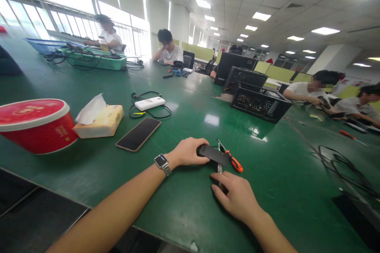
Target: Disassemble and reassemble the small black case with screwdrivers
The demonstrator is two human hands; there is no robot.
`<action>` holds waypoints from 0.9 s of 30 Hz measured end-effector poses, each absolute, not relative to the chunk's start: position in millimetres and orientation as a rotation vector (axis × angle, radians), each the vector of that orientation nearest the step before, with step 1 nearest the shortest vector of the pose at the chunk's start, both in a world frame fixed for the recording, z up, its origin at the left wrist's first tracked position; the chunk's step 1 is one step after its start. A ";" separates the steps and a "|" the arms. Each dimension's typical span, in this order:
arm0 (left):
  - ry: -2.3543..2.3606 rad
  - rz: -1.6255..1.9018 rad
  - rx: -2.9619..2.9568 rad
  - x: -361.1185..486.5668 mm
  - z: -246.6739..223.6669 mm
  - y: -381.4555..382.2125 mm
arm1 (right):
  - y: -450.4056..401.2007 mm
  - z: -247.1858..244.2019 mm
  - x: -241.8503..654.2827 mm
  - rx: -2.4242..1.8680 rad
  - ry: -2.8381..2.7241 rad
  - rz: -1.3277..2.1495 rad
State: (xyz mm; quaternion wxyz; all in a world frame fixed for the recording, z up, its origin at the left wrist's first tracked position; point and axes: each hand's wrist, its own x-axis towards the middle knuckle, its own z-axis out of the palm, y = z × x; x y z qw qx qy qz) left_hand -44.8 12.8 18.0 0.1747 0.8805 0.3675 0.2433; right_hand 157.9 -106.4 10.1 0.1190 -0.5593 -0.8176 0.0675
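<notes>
My left hand, with a watch on its wrist, is closed on the left end of a flat dark grey piece just above the green table. My right hand lies nearer the front edge, thumb and fingers around the handle of a screwdriver with a clear part; its shaft passes by the grey piece. Close behind, to the right, an orange-handled screwdriver rests on the table.
Left on the green table are a phone, white power bank, tissue pack and red tub. Black computer case stands back right; cables lie right. Several people sit around.
</notes>
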 end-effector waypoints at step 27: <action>0.953 0.932 2.213 -37.6 11.8 10.5 | -122.8 52.4 228.1 -1.392 -2.296 1.190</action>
